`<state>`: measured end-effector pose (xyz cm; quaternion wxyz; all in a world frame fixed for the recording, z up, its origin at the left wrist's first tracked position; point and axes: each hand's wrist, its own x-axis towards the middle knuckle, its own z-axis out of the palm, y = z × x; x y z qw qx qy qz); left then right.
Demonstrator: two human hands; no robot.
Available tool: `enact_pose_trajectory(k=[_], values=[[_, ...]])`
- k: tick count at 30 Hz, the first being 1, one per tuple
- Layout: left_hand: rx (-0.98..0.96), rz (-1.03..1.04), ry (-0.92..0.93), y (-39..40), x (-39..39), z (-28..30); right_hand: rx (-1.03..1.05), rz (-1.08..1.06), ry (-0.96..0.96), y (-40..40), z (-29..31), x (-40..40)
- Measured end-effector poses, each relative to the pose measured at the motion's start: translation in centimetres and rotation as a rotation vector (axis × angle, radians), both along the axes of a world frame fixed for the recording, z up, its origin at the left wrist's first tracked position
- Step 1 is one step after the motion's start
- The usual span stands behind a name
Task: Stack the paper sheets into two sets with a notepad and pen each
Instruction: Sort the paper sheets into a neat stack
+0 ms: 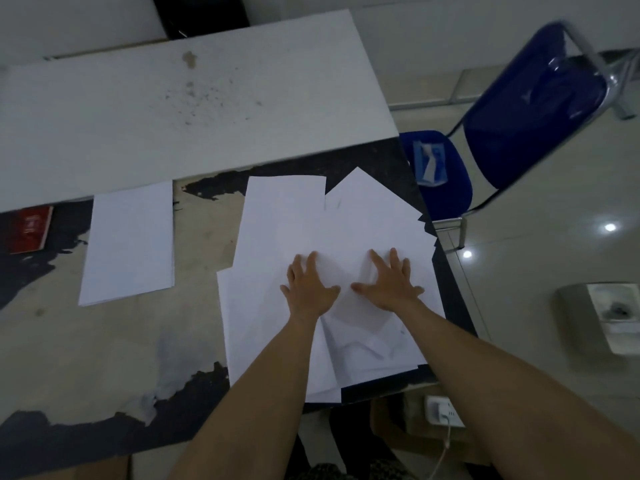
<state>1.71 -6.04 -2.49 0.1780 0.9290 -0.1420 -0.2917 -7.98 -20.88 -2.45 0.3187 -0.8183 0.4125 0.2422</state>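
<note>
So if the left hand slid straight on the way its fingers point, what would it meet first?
More loose paper sheets: the left hand lies flat on that spread, fingers pointing away. Past the sheets' far edge, probably the raised white board.

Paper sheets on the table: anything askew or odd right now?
Yes. The loose sheets under both hands are fanned at mixed angles, some poking past the table's right edge. The left stack is squared. The table's surface is peeling.

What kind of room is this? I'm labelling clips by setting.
Probably an office or classroom: worn work table spread with loose paper sheets, a blue folding chair on a glossy tiled floor, a red notepad.
</note>
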Motion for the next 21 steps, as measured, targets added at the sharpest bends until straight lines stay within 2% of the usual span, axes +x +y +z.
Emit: enact_pose_trajectory(k=[4,6,9,12,14,16,21], values=[[-0.044,0.132,0.089,-1.5,1.1,0.2,-0.062,-0.303,-0.016,0.3,0.9,0.9],[-0.047,0.195,0.034,-1.4,1.6,0.2,-0.043,-0.512,0.006,0.4,1.3,1.2],[0.038,0.500,-0.056,0.6,2.5,-0.1,0.031,-0.735,0.056,0.5,1.3,1.1],[0.094,0.851,0.047,4.5,3.5,-0.4,0.025,-0.866,0.078,0.6,1.4,0.7],[0.057,0.862,0.083,6.4,3.6,-0.6,0.030,-0.906,0.081,0.5,1.8,0.5],[0.056,0.822,0.041,7.1,3.3,-0.3,0.035,-0.912,0.077,0.6,2.2,0.4],[0.031,0.773,0.077,6.1,3.5,0.6,0.035,-0.889,-0.064,0.5,2.0,0.4]])
